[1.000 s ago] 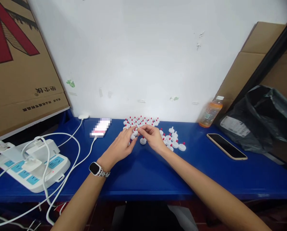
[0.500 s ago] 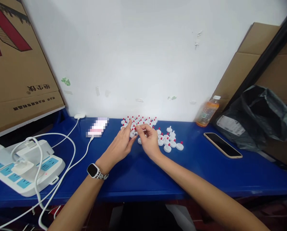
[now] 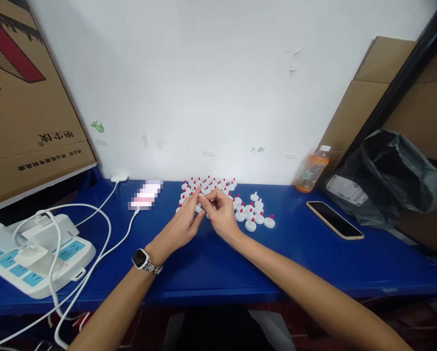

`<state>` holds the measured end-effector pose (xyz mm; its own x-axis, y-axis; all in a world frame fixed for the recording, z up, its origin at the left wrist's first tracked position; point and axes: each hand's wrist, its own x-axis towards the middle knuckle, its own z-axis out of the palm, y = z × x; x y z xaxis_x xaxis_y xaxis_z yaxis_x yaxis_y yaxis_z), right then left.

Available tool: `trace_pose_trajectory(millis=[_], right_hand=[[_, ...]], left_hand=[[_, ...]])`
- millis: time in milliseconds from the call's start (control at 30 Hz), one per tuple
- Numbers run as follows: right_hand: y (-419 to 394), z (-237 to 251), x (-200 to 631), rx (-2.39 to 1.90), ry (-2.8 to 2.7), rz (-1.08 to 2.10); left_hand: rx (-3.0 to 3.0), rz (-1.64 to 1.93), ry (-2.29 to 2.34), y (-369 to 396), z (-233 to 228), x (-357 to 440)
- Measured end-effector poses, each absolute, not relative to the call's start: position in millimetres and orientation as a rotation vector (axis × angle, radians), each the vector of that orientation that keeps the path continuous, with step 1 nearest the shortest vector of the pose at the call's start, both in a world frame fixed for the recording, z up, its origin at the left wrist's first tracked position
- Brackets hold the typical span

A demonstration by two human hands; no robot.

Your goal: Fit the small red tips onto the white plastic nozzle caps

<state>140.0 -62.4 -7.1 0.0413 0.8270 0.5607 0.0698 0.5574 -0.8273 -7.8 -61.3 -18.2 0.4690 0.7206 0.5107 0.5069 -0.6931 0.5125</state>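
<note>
We see the left hand [image 3: 180,226] and the right hand [image 3: 221,216] meeting fingertip to fingertip over a blue table [image 3: 218,263], both with fingers curled inward. They pinch together at one small white cap [image 3: 200,200], though it is too small and too covered for us to tell which hand truly grips it or whether a red tip sits on it. Just beyond the fingertips lies the main cluster of white caps with red tips [image 3: 209,185], packed close together; just to the right of the right hand sits a looser group of caps [image 3: 253,214], a few of them well spread. A watch [image 3: 141,259] sits on the left wrist. Left of the left hand we find a white power strip [image 3: 35,258] with cables — and far to the right of the right hand, a phone [image 3: 334,220], an orange bottle [image 3: 311,170] and a black bag [image 3: 383,180].
</note>
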Motion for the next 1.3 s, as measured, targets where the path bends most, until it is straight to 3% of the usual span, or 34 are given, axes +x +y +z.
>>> trace_pose_trajectory(millis=[200,467,733,1033,1300], right_hand=[[-55,-3,147,-0.872,-1.475,0.722],[-47,-1,180,-0.987,-1.92,0.36],[-28,-2,176,-1.079,-2.401,-0.038],[-27,5,214,-1.258,-2.072,0.051],[-2,10,309,-1.933,-1.738,-0.012]], left_hand=[[2.433,1.051,1.098,-58,-15,-9],[2.299,1.259,1.311,-50,-2,-34],[2.408,1.091,1.288,-49,-8,-24],[2.558,0.924,1.254,-46,12,-3],[2.729,0.889,1.015,-18,24,82]])
